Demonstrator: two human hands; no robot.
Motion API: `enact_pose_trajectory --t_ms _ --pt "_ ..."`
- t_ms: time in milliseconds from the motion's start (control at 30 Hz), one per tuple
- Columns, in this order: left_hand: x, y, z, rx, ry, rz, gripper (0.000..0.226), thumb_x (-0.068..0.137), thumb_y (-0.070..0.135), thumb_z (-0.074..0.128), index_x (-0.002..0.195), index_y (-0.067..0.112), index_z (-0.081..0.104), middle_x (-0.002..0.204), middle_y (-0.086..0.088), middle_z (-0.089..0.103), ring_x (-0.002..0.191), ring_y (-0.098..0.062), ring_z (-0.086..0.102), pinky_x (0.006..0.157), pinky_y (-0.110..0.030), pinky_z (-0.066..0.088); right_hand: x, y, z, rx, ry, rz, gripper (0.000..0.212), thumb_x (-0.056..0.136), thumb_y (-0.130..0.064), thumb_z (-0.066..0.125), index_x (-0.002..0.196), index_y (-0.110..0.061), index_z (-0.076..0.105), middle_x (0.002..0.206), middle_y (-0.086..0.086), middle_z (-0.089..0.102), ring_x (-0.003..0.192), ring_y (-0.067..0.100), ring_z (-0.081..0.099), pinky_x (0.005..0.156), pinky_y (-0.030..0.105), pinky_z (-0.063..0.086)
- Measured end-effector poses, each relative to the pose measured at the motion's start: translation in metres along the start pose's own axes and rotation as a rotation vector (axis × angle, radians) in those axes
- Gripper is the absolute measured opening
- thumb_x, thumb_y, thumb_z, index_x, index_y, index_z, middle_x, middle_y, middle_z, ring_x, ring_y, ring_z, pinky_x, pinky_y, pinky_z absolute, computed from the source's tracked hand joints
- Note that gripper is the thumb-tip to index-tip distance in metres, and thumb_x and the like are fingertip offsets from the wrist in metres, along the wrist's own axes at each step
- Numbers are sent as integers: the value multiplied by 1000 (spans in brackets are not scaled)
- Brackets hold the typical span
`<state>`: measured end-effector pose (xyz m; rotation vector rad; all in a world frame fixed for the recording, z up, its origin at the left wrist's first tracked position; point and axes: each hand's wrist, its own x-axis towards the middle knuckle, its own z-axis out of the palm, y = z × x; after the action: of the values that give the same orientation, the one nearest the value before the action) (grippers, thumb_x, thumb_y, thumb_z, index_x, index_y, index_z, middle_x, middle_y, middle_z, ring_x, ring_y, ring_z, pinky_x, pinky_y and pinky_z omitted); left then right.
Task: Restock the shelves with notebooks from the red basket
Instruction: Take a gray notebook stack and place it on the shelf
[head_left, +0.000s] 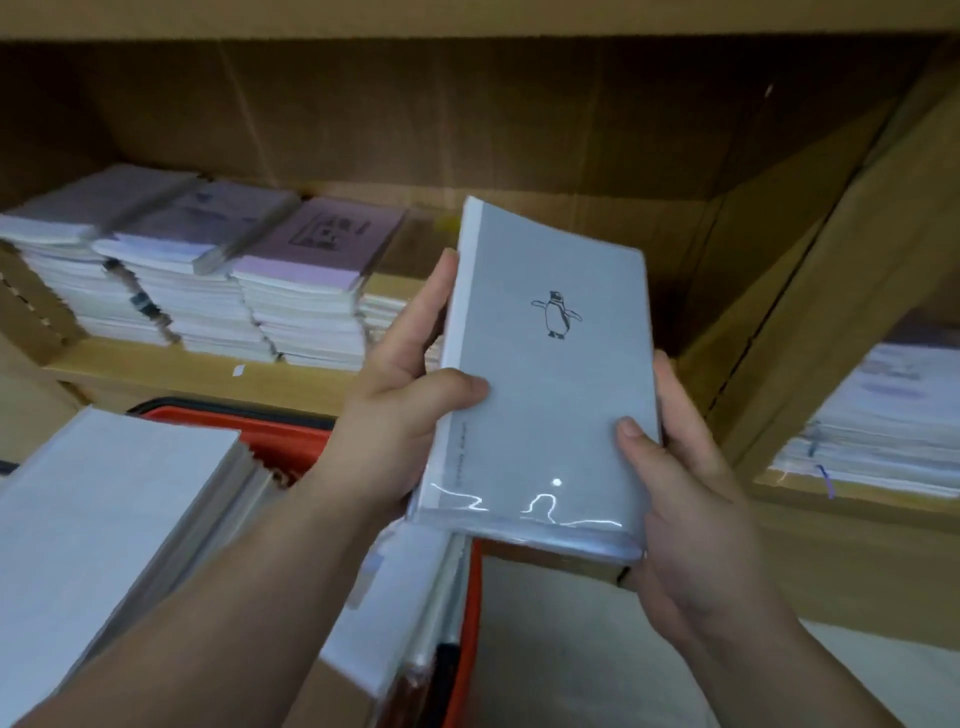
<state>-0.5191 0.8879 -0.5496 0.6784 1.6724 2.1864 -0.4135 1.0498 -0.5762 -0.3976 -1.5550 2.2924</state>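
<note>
Closest to you, the red basket (470, 613) sits low in the frame and it's got plenty left in it. There's a big white stack (104, 519) on the left side and more wrapped packs tucked under your arms, so I'd say you're nowhere near done restocking.

Above the basket you've got the grey penguin notebook pack (550, 395) up in the air, clear of basket and shelf. Your left hand (405, 410) grips the spine side with the thumb on the cover and the fingers (441, 280) running up along the edge. Your right hand (685, 493) clamps the opposite lower corner, thumb on top, the rest wrapped underneath. Two hands makes sense here, because the pack looks thick and the glossy wrap looks slippery. It's tilted face-up toward you, probably so you can read the cover and match it to a pile.

Further back, the shelf (182, 369) holds three tall piles, the nearest topped by a purple cover (311, 244), then a much lower pile (384, 306) right behind your left hand. Right of that the cardboard bay looks bare, so that's my guess for where this one goes. Past the divider (831, 286) there's another stack (883, 426), too blurry to tell the design
</note>
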Motion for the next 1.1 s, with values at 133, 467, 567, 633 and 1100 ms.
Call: enact_pose_trajectory --t_ms 133,467,567,633,1100 --pt "45 -25 26 53 -27 -145 87 75 3 58 153 38 41 132 -1 68 112 -31 70 84 -46 59 20 -2 -30 61 168 -5 52 99 -9 55 142 -39 55 122 -6 73 109 26 72 94 57 56" --pt "102 -71 27 110 -49 -355 53 94 -4 45 117 40 62 104 2 78 85 -19 76 64 -29 59 83 29 -47 30 287 97 52 93 -9 55 136 -38 58 118 -1 69 101 25 69 78 42 60" --pt "108 -80 23 261 -46 -382 56 97 -2 46 137 37 52 126 -4 69 103 -24 71 75 -31 60 99 33 -46 29 318 85 52 95 -5 54 140 -31 57 106 -7 71 85 14 73 63 29 57" --pt "106 -83 20 351 -23 -392 62 99 3 49 151 35 38 134 -1 63 108 -21 67 81 -30 58 105 36 -46 -1 337 107 51 96 -7 56 141 -30 57 107 -7 70 90 18 71 65 32 57" --pt "69 -92 1 1133 -312 -171 134 63 27 96 159 47 4 152 6 37 131 -14 42 108 -30 44 83 38 -74 -868 -106 80 137 58 -30 99 158 -47 6 142 -20 42 128 7 47 110 35 45"
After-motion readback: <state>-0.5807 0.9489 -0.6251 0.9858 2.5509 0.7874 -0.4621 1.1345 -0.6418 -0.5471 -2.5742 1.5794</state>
